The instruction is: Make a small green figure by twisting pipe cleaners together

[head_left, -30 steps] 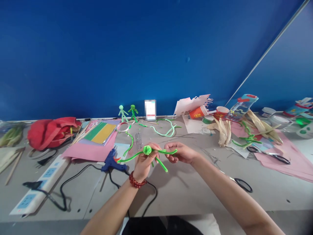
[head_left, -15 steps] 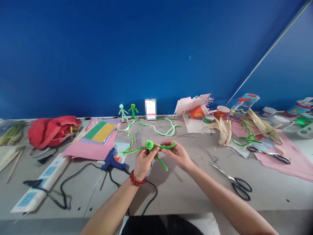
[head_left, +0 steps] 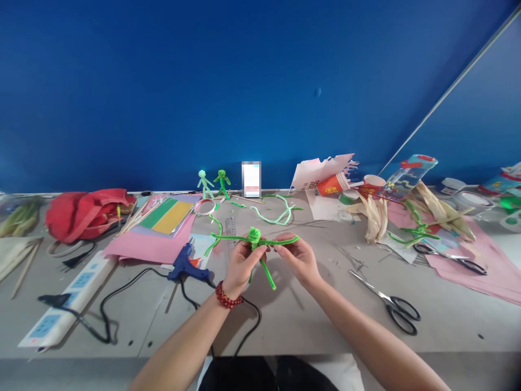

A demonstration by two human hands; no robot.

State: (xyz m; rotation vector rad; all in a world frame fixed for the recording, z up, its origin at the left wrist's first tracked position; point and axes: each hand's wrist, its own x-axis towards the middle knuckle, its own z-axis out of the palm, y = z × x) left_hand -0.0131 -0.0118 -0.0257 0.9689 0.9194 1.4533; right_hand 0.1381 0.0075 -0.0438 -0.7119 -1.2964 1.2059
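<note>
Between my hands is a bright green pipe-cleaner figure [head_left: 254, 235] with a coiled round head, two long arms stretched sideways and legs hanging below. My left hand [head_left: 241, 266] pinches its body just under the head. At the figure's right arm, my right hand [head_left: 299, 259] is closed, thumb and fingers on the green stem. Parts of the body are hidden behind my fingers. Two finished-looking pipe-cleaner figures, one pale green [head_left: 204, 184] and one darker green [head_left: 222, 183], stand against the blue wall. Loose pale green pipe cleaners [head_left: 280, 220] lie curled beyond my hands.
A blue glue gun [head_left: 188, 266] with its black cord lies left of my hands, near a white power strip [head_left: 67, 304]. Black-handled scissors [head_left: 391, 304] rest at right. Colored sheets [head_left: 166, 217], a red bag [head_left: 87, 214], paper cups [head_left: 334, 184] and dried husks [head_left: 374, 220] line the back.
The green figure has shifted slightly right and turned more upright, its head rising a little. Both hands keep hold of it, and my right hand has moved slightly right.
</note>
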